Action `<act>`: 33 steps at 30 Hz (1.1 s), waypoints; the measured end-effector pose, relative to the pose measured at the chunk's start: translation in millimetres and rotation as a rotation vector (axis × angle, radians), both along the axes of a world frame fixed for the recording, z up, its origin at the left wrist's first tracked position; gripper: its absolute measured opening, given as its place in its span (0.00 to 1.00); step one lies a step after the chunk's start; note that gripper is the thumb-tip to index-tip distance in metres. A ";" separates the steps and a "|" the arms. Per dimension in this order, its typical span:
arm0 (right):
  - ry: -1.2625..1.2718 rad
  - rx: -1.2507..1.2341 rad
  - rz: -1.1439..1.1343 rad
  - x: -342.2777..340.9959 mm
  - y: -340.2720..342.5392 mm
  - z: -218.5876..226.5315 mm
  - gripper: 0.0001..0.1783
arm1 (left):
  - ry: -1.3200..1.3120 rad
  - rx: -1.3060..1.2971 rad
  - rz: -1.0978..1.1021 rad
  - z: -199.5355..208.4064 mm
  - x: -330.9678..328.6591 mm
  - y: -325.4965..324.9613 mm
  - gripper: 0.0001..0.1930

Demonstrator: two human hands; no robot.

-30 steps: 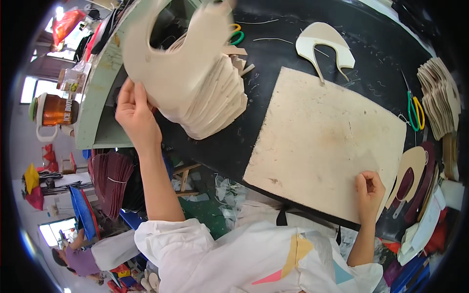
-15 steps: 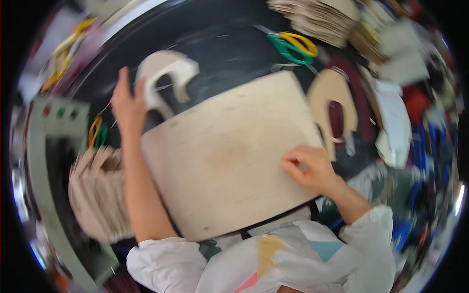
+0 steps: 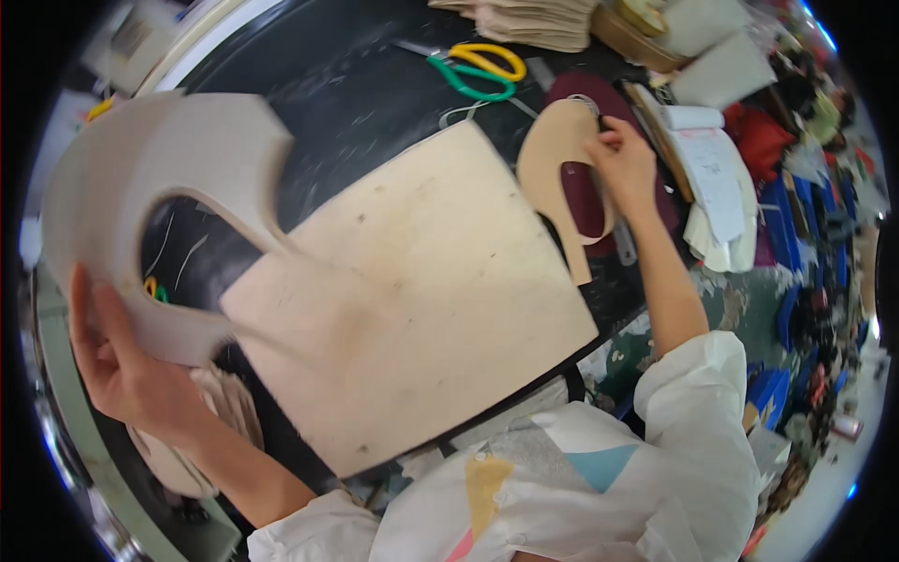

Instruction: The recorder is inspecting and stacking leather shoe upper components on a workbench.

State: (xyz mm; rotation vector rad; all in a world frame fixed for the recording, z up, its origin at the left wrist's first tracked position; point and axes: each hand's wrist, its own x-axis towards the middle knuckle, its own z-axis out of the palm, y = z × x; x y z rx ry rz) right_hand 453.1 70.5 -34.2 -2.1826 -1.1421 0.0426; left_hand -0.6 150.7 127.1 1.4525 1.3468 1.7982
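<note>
My left hand (image 3: 140, 384) grips the lower edge of a large off-white horseshoe-shaped piece (image 3: 103, 187), raised at the left and blurred in part. Its two ends point toward a pale square board (image 3: 421, 309) in front of me. At the right, my right hand (image 3: 626, 173) has its fingers curled closed on the edge of a tan horseshoe-shaped piece (image 3: 543, 155). That tan piece lies partly over a maroon piece (image 3: 583, 206). Whether its edge is lifted I cannot tell.
Scissors with yellow and green handles (image 3: 478, 73) lie beyond the board on the black tabletop (image 3: 318, 103). A stack of beige pieces (image 3: 534, 23) is at the far edge. Another beige stack (image 3: 225, 403) sits near my left forearm. Papers (image 3: 716, 178) lie at the right.
My left hand has taken hold of the off-white piece and brought it up and nearer. My right hand has moved from above the board out to the tan piece. The view has shifted.
</note>
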 end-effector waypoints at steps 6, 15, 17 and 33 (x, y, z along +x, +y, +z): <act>-0.421 0.305 0.292 -3.3 -1.3 38.9 0.11 | 0.238 -0.543 -0.275 -81.2 6.5 -109.3 0.15; -0.240 0.475 1.005 -160.8 -14.7 177.9 0.09 | 0.562 0.256 -0.258 -35.8 9.4 -91.1 0.27; -0.051 0.441 1.146 -178.3 -20.5 196.4 0.10 | 0.316 0.237 -0.392 -2.4 26.8 -98.1 0.30; 0.820 -0.200 0.834 -233.8 1.1 62.6 0.07 | -0.493 -0.877 -0.398 -97.9 -20.0 -134.9 0.22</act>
